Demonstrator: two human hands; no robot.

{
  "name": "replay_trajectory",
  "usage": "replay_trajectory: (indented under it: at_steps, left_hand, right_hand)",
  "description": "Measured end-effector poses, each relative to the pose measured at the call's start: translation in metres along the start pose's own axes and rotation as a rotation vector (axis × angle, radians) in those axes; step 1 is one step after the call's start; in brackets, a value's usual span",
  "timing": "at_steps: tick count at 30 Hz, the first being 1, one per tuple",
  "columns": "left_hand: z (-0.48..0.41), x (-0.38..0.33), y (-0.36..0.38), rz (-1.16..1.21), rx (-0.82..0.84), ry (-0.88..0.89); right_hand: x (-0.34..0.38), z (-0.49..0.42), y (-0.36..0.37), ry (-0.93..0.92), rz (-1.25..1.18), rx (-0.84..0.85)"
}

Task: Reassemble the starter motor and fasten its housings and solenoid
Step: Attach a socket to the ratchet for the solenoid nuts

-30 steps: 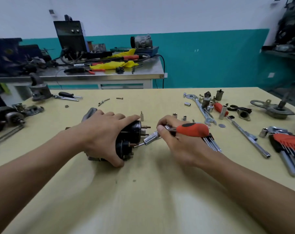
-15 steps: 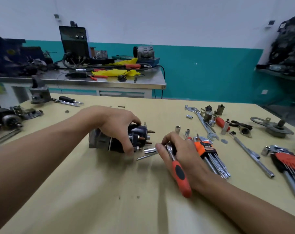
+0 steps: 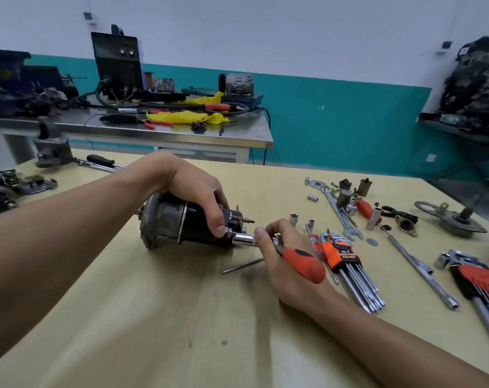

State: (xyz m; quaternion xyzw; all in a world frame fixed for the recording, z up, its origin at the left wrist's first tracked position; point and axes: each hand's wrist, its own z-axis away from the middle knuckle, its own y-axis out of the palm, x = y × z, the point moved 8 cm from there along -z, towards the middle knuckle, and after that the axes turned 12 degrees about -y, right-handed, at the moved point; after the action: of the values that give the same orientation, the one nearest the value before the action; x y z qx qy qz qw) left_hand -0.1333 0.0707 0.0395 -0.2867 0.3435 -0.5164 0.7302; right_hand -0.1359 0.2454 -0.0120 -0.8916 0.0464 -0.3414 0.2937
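the left hand (image 3: 192, 191) is gripping the starter motor (image 3: 173, 222). at its 3 o'clock, the right hand (image 3: 288, 264) is clutching the ratchet (image 3: 303, 263), its socket (image 3: 243, 238) touching the motor.

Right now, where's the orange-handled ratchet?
Head view, right of centre: the right hand holds the ratchet, its socket against the right end of the starter motor that the left hand grips, just left of the hex keys.

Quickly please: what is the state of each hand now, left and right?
Left hand: closed, gripping the starter motor from above.
Right hand: closed, holding the orange-handled ratchet, with its socket at the motor's end.
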Motion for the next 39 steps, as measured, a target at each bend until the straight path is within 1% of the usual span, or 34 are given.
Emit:
replay_trajectory:
  at_steps: [3,7,11,13,19,22,24,31,33,35,39]
  left_hand:
    - [0.002,-0.002,0.007,0.037,0.065,0.021]
    - [0.003,-0.002,0.013,0.090,0.119,0.033]
    - [0.003,0.002,0.019,0.126,0.174,0.040]
    - [0.001,0.004,0.021,0.148,0.195,0.038]
    - [-0.002,0.009,0.030,0.190,0.295,0.056]
    - [-0.004,0.017,0.037,0.246,0.356,0.060]
    - [-0.006,0.023,0.043,0.291,0.366,0.072]
    - [0.003,0.015,0.052,0.313,0.444,0.158]
    - [0.013,0.006,0.050,0.307,0.407,0.182]
    - [0.025,-0.002,0.044,0.315,0.309,0.189]
    - [0.058,-0.007,0.024,0.288,-0.019,0.180]
  right_hand:
    - [0.002,-0.002,-0.004,0.029,-0.012,0.017]
    - [0.008,-0.003,-0.008,0.008,-0.045,0.050]
    - [0.006,-0.002,-0.010,0.002,-0.149,0.032]
    - [0.009,0.001,-0.012,-0.038,-0.175,0.009]
    - [0.026,0.005,-0.014,-0.118,-0.135,-0.060]
    - [0.032,0.007,-0.015,-0.141,-0.148,-0.106]
    - [0.038,0.008,-0.016,-0.176,-0.142,-0.123]
    - [0.045,0.004,-0.017,-0.237,-0.190,-0.074]
    - [0.045,0.003,-0.019,-0.254,-0.173,-0.074]
    - [0.047,0.004,-0.020,-0.274,-0.126,-0.074]
    - [0.046,0.005,-0.019,-0.290,-0.093,-0.061]
